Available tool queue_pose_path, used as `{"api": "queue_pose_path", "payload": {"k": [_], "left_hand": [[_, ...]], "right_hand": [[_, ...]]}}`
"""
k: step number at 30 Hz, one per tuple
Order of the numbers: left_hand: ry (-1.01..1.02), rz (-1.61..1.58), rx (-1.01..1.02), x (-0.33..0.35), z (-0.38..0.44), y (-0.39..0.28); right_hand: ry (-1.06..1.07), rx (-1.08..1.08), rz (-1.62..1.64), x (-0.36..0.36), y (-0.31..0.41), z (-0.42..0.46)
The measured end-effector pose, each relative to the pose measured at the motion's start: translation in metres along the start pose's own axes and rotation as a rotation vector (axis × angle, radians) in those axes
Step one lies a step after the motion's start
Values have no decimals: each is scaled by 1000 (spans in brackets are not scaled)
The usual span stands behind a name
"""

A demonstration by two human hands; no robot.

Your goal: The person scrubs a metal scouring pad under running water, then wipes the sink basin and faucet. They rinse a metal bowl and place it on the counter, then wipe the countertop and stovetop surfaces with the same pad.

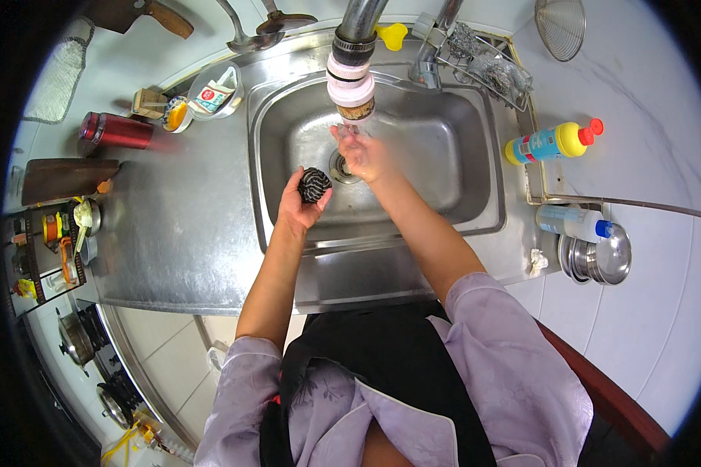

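My left hand [301, 201] holds a round black scrubber-like thing [315, 185] with pale wavy ridges, over the left side of the stainless steel sink [444, 175]. Its exact kind is hard to tell. Just below the tap's pale pink nozzle [350, 84], my right hand [359, 152] has its palm turned up and its fingers loosely bent. Water runs onto those fingers, and I see no object in them. Part of this hand is blurred. Between the two hands shows the sink's drain [343, 169].
Left on the counter [181, 233] are a red thermos [117, 129], a small bowl [177, 114] and a plastic bowl with a packet [215, 90]. A wire rack [490, 70] holds steel wool behind the sink. At right stand a yellow-and-blue bottle [546, 143], a blue-capped bottle [569, 222] and steel bowls [596, 254].
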State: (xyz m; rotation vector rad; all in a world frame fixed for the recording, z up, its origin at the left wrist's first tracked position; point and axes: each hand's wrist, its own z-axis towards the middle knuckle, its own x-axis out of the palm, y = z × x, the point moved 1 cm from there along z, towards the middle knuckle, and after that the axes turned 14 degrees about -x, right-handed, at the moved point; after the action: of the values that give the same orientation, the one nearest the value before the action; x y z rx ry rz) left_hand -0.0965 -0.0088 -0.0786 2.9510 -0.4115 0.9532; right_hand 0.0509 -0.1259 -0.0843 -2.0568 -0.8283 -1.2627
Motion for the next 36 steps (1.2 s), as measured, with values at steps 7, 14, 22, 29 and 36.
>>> {"api": "queue_pose_path", "payload": {"k": [7,14,22,29,36], "left_hand": [[14,29,2,13,3,0],[58,44,19,31,8,-1],[80,18,30,44,14,-12],[98,36,35,42,21,-11],[48,29,29,37,28,-9]], "right_hand": [[65,-10,-60,-31,12,13],[162,-104,-112,15,1,-19],[32,-6,6,-7,13,2],[70,-139,-169,13,4,-15],[156,-86,-190,5,23,-16]]}}
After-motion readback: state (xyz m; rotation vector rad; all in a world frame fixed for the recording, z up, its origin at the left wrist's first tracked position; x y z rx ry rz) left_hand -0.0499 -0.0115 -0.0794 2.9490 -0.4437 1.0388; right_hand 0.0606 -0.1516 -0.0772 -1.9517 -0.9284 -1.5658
